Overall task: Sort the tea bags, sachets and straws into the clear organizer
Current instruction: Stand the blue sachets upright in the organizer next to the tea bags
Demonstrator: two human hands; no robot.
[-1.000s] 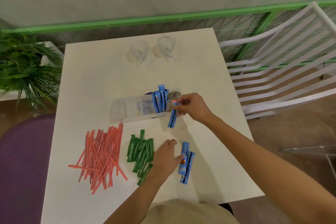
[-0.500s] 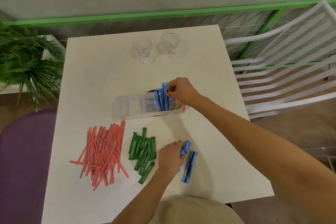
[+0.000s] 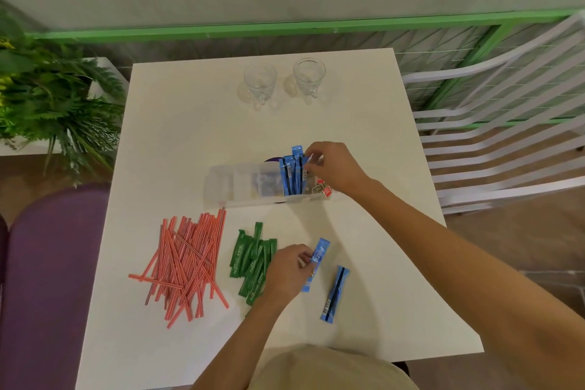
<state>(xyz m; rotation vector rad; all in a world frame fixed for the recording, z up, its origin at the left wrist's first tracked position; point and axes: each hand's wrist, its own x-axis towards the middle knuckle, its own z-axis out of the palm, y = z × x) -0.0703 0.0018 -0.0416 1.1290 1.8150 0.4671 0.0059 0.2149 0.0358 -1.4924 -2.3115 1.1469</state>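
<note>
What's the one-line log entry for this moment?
right hand: pinches standing sachets in organizer | left hand: pinches blue sachet | loose: spare sachet, green sachets, straws

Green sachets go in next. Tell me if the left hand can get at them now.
Probably yes: the left hand lies beside the green sachets, overlapping their right edge, with nothing between. But it pinches a blue sachet, so that should go first.

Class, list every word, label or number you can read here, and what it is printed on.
"stevia" (likely; rest blurred): white print on the green sachets.
Too blurred to read: white print on the blue sachets, one in the left hand.
Too small: the red tea bag tag.
</note>
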